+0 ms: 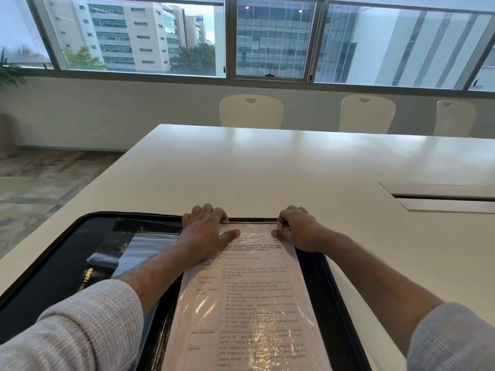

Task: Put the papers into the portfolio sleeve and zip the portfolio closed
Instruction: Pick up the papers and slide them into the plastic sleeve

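Observation:
A black zip portfolio (61,258) lies open on the white table (267,170) in front of me. On its right half a printed paper (246,298) lies inside a clear plastic sleeve (281,344). My left hand (206,231) grips the sleeve's far left corner, fingers curled over the top edge and thumb flat on the plastic. My right hand (297,228) pinches the sleeve's far right corner the same way. Other clear sleeves (142,250) lie folded over on the left half.
A recessed cable hatch (439,196) is set into the table at the right. Three white chairs (251,111) stand along the table's far side, below a row of windows. The table's left edge drops off to carpeted floor (40,183).

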